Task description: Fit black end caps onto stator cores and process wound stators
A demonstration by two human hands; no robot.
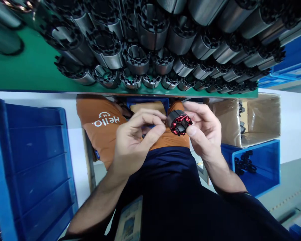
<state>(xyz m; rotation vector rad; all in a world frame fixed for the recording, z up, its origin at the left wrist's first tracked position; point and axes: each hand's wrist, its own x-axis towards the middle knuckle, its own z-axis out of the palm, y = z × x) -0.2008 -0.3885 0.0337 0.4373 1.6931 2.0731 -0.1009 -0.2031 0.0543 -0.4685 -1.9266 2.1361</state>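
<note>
My right hand holds a small round stator, black with red copper windings, between thumb and fingers. My left hand is just left of it, its thumb and forefinger pinched together at the stator's edge. What they pinch is too small to make out. Both hands are below the front edge of a green table. Behind them is an orange shirt with "Hello." printed on it, seen upside down.
Several grey metal stator cores with black end caps crowd the green table. A large blue crate is at the left. At the right, a cardboard box rests on a blue bin holding black parts.
</note>
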